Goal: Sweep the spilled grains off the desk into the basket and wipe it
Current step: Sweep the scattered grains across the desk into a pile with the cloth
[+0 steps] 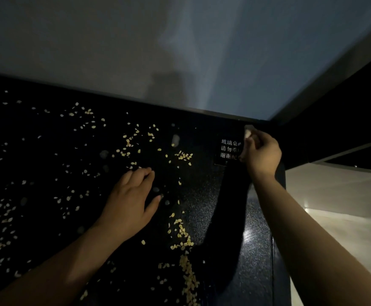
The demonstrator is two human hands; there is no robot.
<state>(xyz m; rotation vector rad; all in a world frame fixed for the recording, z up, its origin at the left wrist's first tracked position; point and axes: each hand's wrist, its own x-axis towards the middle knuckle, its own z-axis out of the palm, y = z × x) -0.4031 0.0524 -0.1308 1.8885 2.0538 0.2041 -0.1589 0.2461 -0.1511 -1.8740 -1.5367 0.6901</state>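
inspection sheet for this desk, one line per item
surface: dark speckled desk, glossy, grains scattered across most of it
job's things: grains thickest in a trail near the front right; basket not in view; pale wad, perhaps a cloth
clutter: small sign with printed characters at far right corner
grips: left hand rests on the desk among grains; right hand pinches the pale wad by the sign
cables: nothing seen
surroundings: grey wall behind, pale floor to the right

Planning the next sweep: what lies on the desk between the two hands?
In the head view, a small cluster of grains lies between the left hand and the right hand gripping a cloth, plus a printed sign beside it.
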